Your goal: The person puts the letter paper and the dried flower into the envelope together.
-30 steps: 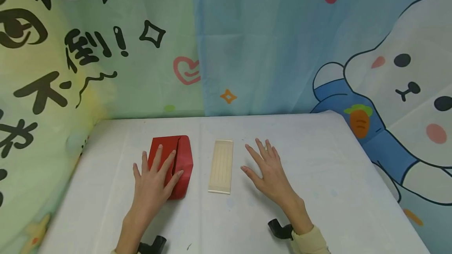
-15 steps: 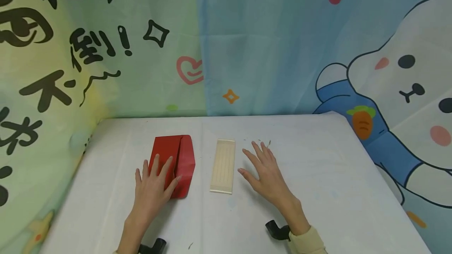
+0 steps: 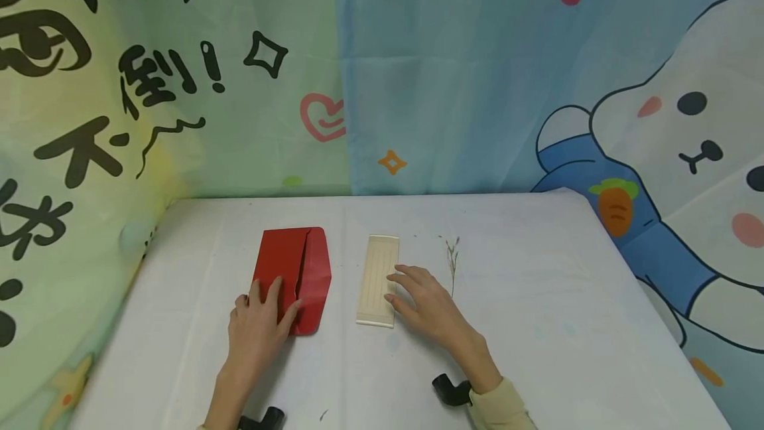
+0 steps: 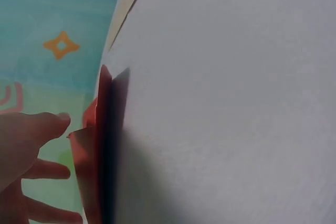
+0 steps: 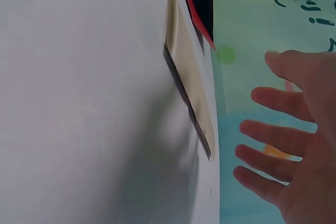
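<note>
A red envelope (image 3: pixel 280 264), its flap unfolded to the right, lies at the left of the table. My left hand (image 3: pixel 258 324) is over its lower left part, fingers spread and slightly bent; the left wrist view does not settle whether they touch it. A folded cream sheet of lined paper (image 3: pixel 377 281) lies to the right of the envelope. At its right edge is my right hand (image 3: pixel 431 307), with loosely bent fingers and nothing in its grasp. In the right wrist view the folded sheet (image 5: pixel 190 77) stands slightly off the table along its edge, apart from the fingers.
A thin dried sprig (image 3: pixel 451 261) lies beyond the right hand on the white-covered table (image 3: pixel 567 324). Small dark bits are scattered nearby, one at the front (image 3: pixel 323 415). A printed cloth backdrop (image 3: pixel 442 85) hangs behind the table.
My right hand has moved left and toward me, to the edge of the cream sheet, uncovering the dried sprig. My left hand has drawn back slightly over the envelope, its fingers more bent.
</note>
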A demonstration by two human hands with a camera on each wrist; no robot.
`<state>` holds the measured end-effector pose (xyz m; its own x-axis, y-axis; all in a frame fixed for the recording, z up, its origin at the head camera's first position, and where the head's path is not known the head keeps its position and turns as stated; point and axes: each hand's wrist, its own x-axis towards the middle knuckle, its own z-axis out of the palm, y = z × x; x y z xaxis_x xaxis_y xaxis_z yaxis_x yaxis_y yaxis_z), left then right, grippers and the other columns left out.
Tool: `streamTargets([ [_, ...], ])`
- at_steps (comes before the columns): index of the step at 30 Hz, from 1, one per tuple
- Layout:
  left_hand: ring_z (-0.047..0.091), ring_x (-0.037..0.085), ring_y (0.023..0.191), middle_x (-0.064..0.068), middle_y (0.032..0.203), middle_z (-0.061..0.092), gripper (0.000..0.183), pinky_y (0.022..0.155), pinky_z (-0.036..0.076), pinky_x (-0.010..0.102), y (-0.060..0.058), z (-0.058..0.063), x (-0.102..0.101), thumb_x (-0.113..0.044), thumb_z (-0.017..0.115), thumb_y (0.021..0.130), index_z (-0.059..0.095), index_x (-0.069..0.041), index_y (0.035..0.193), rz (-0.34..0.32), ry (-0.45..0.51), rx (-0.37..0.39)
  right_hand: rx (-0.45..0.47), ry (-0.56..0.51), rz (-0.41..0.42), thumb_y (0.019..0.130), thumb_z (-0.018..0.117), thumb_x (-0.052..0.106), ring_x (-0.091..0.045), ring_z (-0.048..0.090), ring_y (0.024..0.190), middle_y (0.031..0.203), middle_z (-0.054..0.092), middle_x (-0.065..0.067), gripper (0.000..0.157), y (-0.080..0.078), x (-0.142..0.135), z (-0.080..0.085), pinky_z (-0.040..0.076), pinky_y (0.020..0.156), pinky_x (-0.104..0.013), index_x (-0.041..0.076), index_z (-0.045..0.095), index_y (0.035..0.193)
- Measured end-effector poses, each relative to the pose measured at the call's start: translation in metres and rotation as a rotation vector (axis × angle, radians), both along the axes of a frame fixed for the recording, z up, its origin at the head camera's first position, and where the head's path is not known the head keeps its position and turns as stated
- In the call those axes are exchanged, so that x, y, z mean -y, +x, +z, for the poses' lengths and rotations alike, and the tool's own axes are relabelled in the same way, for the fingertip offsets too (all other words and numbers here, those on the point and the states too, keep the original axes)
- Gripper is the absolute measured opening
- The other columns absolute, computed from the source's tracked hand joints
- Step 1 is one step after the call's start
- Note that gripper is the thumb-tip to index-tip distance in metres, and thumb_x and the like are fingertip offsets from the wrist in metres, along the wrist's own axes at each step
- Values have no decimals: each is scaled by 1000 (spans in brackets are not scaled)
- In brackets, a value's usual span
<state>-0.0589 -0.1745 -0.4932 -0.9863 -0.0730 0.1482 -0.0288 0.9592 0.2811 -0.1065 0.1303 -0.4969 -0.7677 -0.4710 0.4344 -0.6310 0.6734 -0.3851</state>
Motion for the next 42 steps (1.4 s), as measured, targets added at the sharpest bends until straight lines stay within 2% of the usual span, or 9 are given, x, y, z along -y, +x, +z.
streamTargets([
  [8, 54, 48, 94, 30, 124, 52, 60, 71, 53, 55, 2, -5, 1, -42, 68, 87, 55, -5, 133, 12, 4, -25, 24, -12, 52, 88, 71, 23, -26, 60, 117, 123, 65, -12, 28, -2, 21, 1, 51, 95, -42, 9, 68, 113],
  [14, 53, 49, 98, 31, 126, 52, 58, 70, 53, 56, 2, -5, 1, -39, 67, 88, 55, -4, 132, 38, 27, -3, 61, 15, 104, 90, 69, 22, -26, 59, 118, 124, 64, -12, 28, -4, 44, 3, 51, 95, -40, 9, 67, 115],
  [20, 51, 50, 106, 32, 131, 49, 57, 70, 53, 59, 2, -2, -3, -36, 65, 89, 52, -3, 134, 71, 75, 48, 141, 66, 137, 92, 65, 22, -24, 56, 123, 129, 62, -11, 30, -3, 65, 4, 50, 99, -39, 10, 65, 120],
  [26, 52, 50, 107, 31, 130, 50, 57, 73, 53, 60, 1, -1, -4, -34, 66, 89, 52, -3, 134, 78, 69, 45, 202, 109, 170, 94, 64, 26, -24, 54, 127, 133, 60, -11, 35, -4, 85, 1, 46, 104, -37, 9, 63, 125],
  [35, 53, 50, 104, 31, 127, 52, 55, 66, 55, 58, -1, -3, -4, -34, 66, 89, 54, -2, 132, 47, 39, 21, 190, 121, 192, 93, 65, 20, -21, 54, 127, 133, 60, -9, 33, -6, 112, -5, 47, 103, -32, 10, 64, 124],
  [42, 54, 49, 103, 30, 126, 53, 56, 64, 55, 57, -1, -4, -3, -36, 67, 87, 55, -4, 131, 48, 33, 16, 174, 210, 214, 92, 65, 17, -22, 54, 126, 134, 61, -7, 33, -4, 129, -9, 46, 104, -32, 12, 65, 125],
])
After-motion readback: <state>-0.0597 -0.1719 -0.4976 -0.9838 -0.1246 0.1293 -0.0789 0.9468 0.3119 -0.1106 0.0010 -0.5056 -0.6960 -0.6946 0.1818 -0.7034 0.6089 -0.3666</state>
